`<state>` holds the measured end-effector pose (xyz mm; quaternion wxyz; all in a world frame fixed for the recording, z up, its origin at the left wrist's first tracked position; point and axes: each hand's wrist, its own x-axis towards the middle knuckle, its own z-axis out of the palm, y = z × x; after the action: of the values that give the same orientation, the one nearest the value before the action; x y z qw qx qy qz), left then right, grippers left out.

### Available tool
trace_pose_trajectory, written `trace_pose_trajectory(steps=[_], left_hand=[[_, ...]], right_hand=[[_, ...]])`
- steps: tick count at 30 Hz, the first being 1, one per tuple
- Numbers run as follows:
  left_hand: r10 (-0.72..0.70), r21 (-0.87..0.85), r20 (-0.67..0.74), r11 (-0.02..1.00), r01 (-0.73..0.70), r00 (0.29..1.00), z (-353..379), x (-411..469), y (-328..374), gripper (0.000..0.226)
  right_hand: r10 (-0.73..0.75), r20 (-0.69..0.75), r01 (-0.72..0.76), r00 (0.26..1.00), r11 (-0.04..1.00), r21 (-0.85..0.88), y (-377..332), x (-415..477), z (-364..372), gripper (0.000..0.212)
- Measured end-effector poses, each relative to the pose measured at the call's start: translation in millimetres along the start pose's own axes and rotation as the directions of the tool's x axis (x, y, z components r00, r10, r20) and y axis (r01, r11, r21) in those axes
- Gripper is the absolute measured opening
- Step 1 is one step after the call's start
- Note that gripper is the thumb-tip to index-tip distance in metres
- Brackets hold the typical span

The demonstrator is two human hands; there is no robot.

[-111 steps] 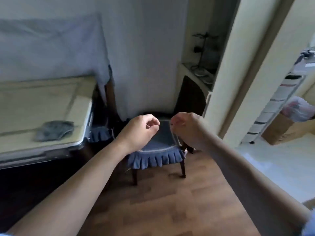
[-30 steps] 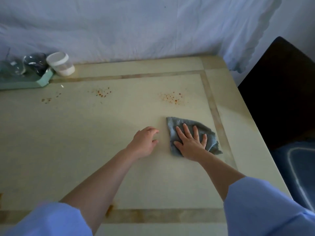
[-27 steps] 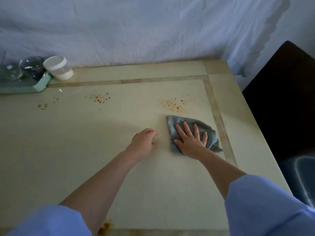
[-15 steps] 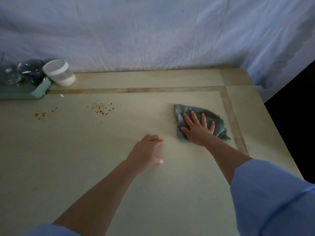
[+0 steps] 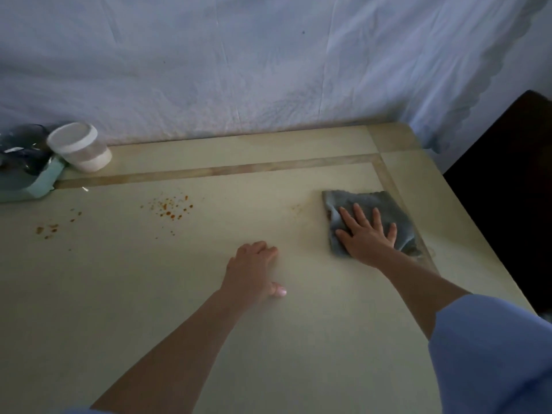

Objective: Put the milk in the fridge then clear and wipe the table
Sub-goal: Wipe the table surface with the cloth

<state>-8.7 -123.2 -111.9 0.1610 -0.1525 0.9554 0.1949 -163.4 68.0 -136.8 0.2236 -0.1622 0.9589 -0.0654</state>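
Cloth pressed flat near the table's far right corner

Cloth [image 5: 370,216], grey, soft and rumpled, lies on the pale cream table [image 5: 149,294] just inside the tan inlaid band that frames the top. The right hand [image 5: 366,234] rests on it palm down, fingers spread and flat, pressing rather than gripping. The left hand [image 5: 254,271] sits bare on the tabletop near the middle, fingers loosely curled under, thumb out to the side, holding nothing.

At the far left edge a white round tub [image 5: 79,146] with a lid stands against the backdrop; its contents cannot be seen. Beside it a mint-green tray [image 5: 35,186] holds clear glassware [image 5: 24,150], only partly in view.

Orange-brown specks [image 5: 170,209] scatter across the smooth surface left of centre, with a smaller patch [image 5: 47,230] nearer the tray. A wrinkled pale-blue sheet [image 5: 268,61] with a scalloped edge hangs behind the table. No milk is in view.
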Motion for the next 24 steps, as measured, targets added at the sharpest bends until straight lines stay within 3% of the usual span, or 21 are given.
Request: trace_pose_trajectory(steps=[4,7,11,15,19,24], left_hand=[[0.065,0.009,0.028,0.998,-0.066,0.997,-1,0,-18,0.086],[0.044,0.007,-0.076,0.999,-0.043,0.996,0,-5,-39,0.085],[-0.023,0.024,-0.075,0.999,0.025,0.997,-8,-4,-45,0.087],[0.033,0.004,-0.032,0.999,-0.033,0.999,-19,16,-19,0.088],[0.092,0.105,0.042,0.990,-0.096,0.995,-15,34,6,0.089],[0.123,0.084,0.021,0.989,-0.124,0.992,-13,45,6,0.090]], right_hand=[[-0.061,0.017,0.061,0.998,0.998,0.009,-67,-9,19,0.058],[-0.212,0.046,0.212,0.976,0.977,0.008,-126,-15,37,0.060],[-0.293,0.046,0.294,0.955,0.956,-0.016,-134,-7,39,0.060],[-0.208,-0.006,0.208,0.978,0.978,-0.002,-87,13,20,0.058],[-0.040,-0.063,0.042,0.997,0.999,0.031,-19,33,-7,0.057],[0.124,-0.053,-0.119,0.991,0.990,0.077,18,67,-29,0.059]])
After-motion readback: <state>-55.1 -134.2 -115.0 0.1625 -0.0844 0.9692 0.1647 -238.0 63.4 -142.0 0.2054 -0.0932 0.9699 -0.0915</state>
